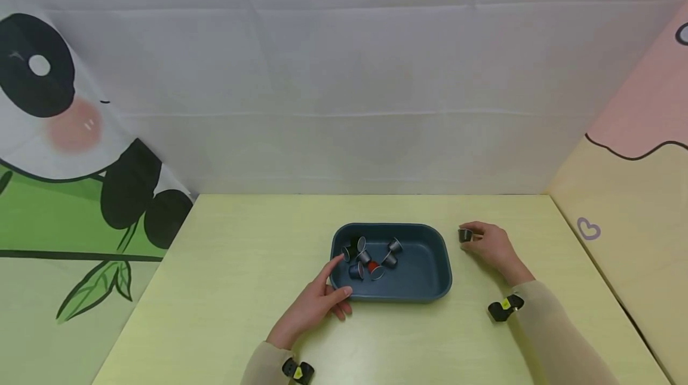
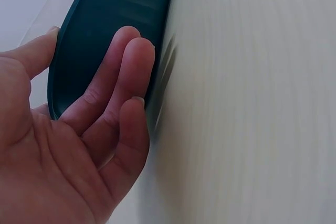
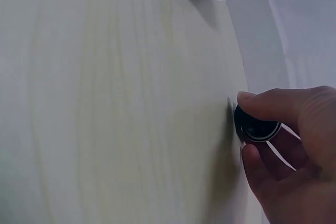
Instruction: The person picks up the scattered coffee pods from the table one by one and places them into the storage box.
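Pinching the capsule (image 1: 464,235) at its fingertips, your right hand (image 1: 491,249) needs only a light, even grip that spares the rim. Let your left hand (image 1: 313,306), fingers spread against the tray (image 1: 427,262) just beyond them, steady it without pushing it toward the right.

A pale yellow table (image 1: 242,253), as my head camera gives it to me.
I see its top fill much of the lower half of the frame, with a straight far edge just below mid-height and faint wood grain. Right of lower centre, a dark blue-green tray (image 1: 424,259) with rounded corners lies flat on it. I cannot tell whether the dark capsule (image 1: 464,235), further right, touches the surface.
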A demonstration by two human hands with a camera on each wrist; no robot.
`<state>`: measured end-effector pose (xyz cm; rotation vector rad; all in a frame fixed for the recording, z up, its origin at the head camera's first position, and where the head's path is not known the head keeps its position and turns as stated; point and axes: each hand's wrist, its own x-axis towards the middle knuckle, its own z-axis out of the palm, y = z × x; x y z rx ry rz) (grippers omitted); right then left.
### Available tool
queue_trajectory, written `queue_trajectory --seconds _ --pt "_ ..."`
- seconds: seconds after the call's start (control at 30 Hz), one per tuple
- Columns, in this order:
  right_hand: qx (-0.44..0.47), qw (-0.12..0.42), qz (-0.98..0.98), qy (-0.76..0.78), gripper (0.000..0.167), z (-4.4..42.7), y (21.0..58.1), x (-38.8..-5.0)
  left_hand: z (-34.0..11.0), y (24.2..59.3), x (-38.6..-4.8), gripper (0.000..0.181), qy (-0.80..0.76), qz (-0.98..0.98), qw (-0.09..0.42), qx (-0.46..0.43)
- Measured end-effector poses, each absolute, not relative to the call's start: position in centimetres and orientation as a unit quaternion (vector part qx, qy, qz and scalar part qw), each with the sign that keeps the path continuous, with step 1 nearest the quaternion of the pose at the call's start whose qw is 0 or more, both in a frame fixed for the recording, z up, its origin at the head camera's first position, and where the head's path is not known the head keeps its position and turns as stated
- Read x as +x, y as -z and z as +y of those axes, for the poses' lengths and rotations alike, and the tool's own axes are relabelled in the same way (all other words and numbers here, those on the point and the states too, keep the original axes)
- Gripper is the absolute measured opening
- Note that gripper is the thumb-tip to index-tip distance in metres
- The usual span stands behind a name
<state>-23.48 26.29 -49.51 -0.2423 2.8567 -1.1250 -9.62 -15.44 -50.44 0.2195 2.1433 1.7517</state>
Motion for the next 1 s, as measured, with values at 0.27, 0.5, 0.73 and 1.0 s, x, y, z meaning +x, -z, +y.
queue_trajectory --seconds 0.27,0.5,0.73,1.0 --pt "-0.088 0.019 0.927 0.363 0.041 26.57 50.07 -23.45 -15.44 50.45 -9.64 0.076 -0.622 0.757 0.180 0.081" --pt "-0.088 0.009 0.925 0.371 0.044 26.71 50.18 -23.30 -15.42 50.57 -9.70 0.076 -0.622 0.758 0.179 0.079" --pt "-0.079 0.019 0.921 0.381 0.046 26.66 49.81 -23.02 -15.41 50.54 -9.72 0.076 -0.630 0.752 0.179 0.079" --pt "-0.071 0.028 0.915 0.396 0.049 26.98 49.48 -22.91 -15.41 50.58 -9.70 0.076 -0.634 0.748 0.181 0.075"
